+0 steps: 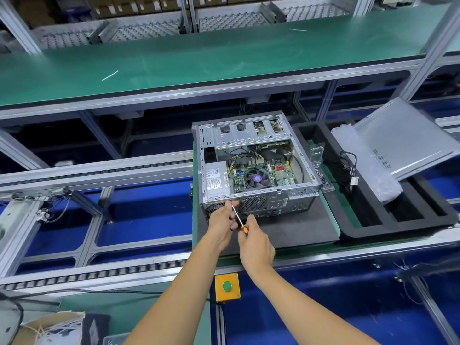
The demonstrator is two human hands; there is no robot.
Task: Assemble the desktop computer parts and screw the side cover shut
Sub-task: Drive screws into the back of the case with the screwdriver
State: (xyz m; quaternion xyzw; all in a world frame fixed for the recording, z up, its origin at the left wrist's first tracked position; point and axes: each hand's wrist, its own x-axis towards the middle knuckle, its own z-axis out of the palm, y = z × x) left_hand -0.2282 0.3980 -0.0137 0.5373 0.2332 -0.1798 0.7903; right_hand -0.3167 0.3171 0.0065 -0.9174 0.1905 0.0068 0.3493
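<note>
Desktop computer case (256,165), lying on its side with the open side up, on a dark grey mat (293,227) that covers a green worktop (331,185). Inside the case: a silver power supply (215,179) at the left, a green motherboard (268,170) with a round black fan (257,178) at centre, bundled yellow and black cables behind the fan, and perforated drive bays along the far edge. The near face of the case is the rear panel, with a circular vent grille (252,202).

Side cover (408,140), a pale metal sheet, rests tilted to the right of the case, off it, over a black foam tray (373,220).

Left hand (222,220) is at the rear panel, near the case's left corner; its fingers (232,204) curl around the thin metal shaft of a screwdriver (239,217), close to the tip. Right hand (256,241), just nearer than the left hand, has its fingers wrapped closed around the orange and black handle. The shaft slants up and left to the panel.

A yellow box with a green button (227,286) sits below the case, on the worktop's front edge.
</note>
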